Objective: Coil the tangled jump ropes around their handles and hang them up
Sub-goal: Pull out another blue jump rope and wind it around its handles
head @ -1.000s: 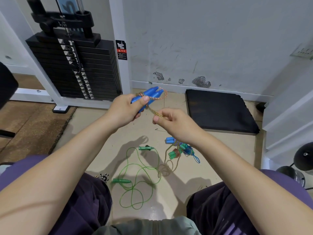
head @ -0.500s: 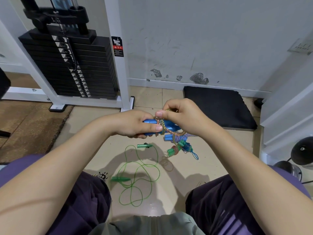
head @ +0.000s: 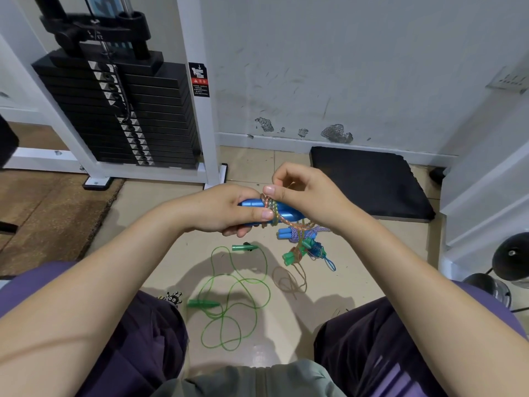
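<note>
Left hand (head: 229, 210) fingers grip the blue handles (head: 282, 212); right hand (head: 306, 196) fingers pinch the multicoloured rope (head: 272, 207) wrapped around them.

Your left hand (head: 229, 209) covers the rear of the blue handles (head: 282, 211); your right hand (head: 306, 196) hides their tips. The warning label (head: 199, 80) is too small to read. The weight stack (head: 120, 110) is cropped above.

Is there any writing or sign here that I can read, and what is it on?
Warning sticker on the white frame post: a pictogram and red band show, but its print is too small to read.
Weight stack: pale tags on the plates, marks unreadable.
No other text shows.
</note>
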A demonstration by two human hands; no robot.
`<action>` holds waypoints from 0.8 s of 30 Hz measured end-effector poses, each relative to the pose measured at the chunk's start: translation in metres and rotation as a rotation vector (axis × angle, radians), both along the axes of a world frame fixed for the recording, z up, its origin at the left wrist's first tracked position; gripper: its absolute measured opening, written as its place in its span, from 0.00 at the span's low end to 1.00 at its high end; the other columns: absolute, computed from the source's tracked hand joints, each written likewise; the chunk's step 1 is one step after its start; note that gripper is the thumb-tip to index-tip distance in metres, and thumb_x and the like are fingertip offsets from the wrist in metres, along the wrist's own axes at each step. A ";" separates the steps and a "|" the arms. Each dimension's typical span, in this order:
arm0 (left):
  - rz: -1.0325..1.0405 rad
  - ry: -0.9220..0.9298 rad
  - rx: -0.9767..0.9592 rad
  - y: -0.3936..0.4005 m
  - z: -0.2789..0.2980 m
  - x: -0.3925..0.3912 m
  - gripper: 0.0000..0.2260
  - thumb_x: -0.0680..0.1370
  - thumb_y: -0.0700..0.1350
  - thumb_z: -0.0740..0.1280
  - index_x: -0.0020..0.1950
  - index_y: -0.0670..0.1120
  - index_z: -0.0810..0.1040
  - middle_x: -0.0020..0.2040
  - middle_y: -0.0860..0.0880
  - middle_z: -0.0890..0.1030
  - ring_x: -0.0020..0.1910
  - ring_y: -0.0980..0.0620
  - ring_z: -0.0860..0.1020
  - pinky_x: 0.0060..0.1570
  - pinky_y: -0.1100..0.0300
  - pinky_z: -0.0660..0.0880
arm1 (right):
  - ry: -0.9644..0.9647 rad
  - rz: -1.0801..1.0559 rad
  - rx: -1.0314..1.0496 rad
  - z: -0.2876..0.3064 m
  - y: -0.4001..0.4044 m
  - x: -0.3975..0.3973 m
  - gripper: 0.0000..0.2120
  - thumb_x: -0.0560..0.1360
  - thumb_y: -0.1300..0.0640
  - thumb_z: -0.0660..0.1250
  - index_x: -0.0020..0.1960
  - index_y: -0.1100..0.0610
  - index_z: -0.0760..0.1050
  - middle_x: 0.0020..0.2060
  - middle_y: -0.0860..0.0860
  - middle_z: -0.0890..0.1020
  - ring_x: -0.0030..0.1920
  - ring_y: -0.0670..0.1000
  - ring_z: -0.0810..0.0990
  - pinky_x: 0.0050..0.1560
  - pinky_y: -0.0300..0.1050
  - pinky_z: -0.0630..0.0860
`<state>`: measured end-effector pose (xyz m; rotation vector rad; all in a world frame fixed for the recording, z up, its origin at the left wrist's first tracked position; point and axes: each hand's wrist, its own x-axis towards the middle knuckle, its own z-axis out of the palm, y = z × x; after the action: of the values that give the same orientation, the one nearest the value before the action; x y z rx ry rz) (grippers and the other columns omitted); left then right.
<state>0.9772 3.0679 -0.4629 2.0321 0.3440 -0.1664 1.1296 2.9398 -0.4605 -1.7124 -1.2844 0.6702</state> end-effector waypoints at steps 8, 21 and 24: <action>0.159 -0.098 -0.117 0.000 -0.002 0.003 0.23 0.78 0.60 0.64 0.48 0.38 0.73 0.31 0.46 0.76 0.26 0.50 0.66 0.25 0.62 0.62 | 0.360 -0.035 -0.013 0.003 -0.001 0.002 0.09 0.78 0.56 0.68 0.52 0.61 0.72 0.32 0.57 0.74 0.24 0.51 0.70 0.25 0.39 0.67; 0.372 -0.131 -0.336 -0.018 -0.008 0.011 0.17 0.74 0.53 0.72 0.58 0.46 0.77 0.42 0.44 0.84 0.22 0.52 0.66 0.22 0.65 0.60 | 0.357 -0.119 0.022 0.000 0.000 -0.001 0.06 0.76 0.59 0.70 0.49 0.61 0.76 0.30 0.54 0.73 0.25 0.47 0.67 0.25 0.37 0.66; 0.424 -0.134 -0.322 -0.020 -0.010 0.012 0.14 0.75 0.52 0.73 0.55 0.45 0.79 0.40 0.45 0.83 0.22 0.53 0.64 0.23 0.67 0.58 | 0.391 -0.153 0.021 0.000 0.000 -0.001 0.06 0.78 0.60 0.68 0.49 0.63 0.77 0.31 0.52 0.75 0.25 0.47 0.69 0.25 0.37 0.68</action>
<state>0.9889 3.0482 -0.4729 1.6036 0.6117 0.1672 1.1286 2.9395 -0.4602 -1.5486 -0.8772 0.8468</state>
